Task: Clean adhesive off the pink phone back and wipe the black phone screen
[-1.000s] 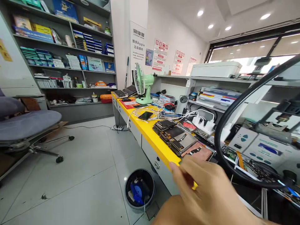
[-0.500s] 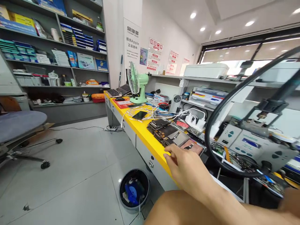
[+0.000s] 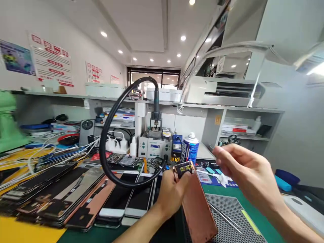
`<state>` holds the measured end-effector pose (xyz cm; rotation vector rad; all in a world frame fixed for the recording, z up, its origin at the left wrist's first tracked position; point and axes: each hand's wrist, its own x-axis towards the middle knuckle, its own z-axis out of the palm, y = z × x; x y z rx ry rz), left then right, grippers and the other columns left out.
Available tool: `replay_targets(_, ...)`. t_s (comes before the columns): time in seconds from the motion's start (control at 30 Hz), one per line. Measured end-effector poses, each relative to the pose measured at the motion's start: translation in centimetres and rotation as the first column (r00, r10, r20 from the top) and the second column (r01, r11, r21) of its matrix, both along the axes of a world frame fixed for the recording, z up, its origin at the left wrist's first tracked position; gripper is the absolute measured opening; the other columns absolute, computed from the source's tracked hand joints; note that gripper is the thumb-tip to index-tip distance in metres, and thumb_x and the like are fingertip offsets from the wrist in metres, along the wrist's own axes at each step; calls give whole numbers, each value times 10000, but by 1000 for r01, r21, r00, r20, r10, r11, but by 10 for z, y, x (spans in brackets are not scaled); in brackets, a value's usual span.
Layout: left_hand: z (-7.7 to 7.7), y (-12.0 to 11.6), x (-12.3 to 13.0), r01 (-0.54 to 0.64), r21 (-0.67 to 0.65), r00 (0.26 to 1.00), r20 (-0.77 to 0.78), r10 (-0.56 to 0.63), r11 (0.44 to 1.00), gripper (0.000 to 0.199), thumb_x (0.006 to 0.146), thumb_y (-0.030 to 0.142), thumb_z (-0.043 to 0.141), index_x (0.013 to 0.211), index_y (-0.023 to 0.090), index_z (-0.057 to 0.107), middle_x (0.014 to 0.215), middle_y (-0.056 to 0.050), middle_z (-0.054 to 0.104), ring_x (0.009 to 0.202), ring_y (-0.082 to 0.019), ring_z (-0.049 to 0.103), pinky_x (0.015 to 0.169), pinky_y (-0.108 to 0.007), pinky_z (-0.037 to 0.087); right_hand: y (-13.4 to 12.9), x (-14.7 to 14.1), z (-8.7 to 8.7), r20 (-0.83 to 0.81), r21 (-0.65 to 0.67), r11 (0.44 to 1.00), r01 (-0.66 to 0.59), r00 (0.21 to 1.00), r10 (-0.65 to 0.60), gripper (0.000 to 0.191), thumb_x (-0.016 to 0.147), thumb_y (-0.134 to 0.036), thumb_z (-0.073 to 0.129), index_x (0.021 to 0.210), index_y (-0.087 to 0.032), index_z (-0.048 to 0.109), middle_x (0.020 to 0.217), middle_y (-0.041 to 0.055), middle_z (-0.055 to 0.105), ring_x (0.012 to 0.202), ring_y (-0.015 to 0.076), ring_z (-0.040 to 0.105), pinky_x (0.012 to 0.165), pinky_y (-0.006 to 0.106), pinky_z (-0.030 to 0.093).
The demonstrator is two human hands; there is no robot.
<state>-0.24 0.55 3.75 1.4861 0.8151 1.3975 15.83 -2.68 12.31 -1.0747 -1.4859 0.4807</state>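
My left hand is wrapped round the upper end of a copper-coloured phone panel, its thumb near the dark part with yellow patches. The panel tilts over a grey perforated mat. To the right, my right hand is raised, its thumb and index fingertip pressed together; anything between them is too small to name. Metal tweezers lie on the mat beside the panel.
Stacks of phone screens and phones cover the left of the bench. Behind stand a blue spray can, a rework station with a looping black hose, and shelves.
The view has swung right from the floor and bench side to the work area. My left hand now holds the copper-coloured panel, and my right hand shows raised at the right.
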Motion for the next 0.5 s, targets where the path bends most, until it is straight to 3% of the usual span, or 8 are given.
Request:
replay_targets(0.07, -3, 0, 3, 21, 28, 999, -30, -20, 999, 293, 919, 410, 582, 893, 131, 670, 869, -43, 662, 762, -159, 592, 728, -298, 497, 23, 25, -12, -33, -198, 977, -84, 996, 79, 283, 807, -449, 726, 926, -194, 696, 604, -37, 559, 490, 104, 420, 431, 206, 305)
replay_targets(0.17, -6, -3, 6, 43, 39, 996, -81, -40, 998, 311, 910, 402, 577, 769, 135, 655, 723, -28, 614, 658, -138, 511, 670, -267, 448, 44, 36, -36, -33, -395, 875, -279, 956, 291, 306, 874, -462, 644, 866, -162, 707, 638, -12, 579, 512, 108, 447, 459, 221, 330)
replay_targets(0.37, -3, -6, 15, 45, 64, 981, -191, -32, 997, 285, 894, 372, 573, 745, 147, 662, 682, -28, 594, 623, -141, 498, 655, -260, 478, 47, 37, -60, -226, -405, 735, -544, 839, 496, 312, 873, -412, 654, 709, -148, 675, 743, 21, 614, 633, 133, 504, 515, 229, 396)
replay_targets(0.5, -6, -8, 17, -110, 237, 929, -322, 185, 965, 293, 907, 363, 540, 748, 162, 680, 628, -27, 601, 564, -144, 530, 551, -239, 475, 44, 40, -67, -291, -418, 709, -569, 823, 489, 285, 863, -418, 686, 753, -155, 696, 714, 6, 593, 644, 134, 489, 525, 228, 377)
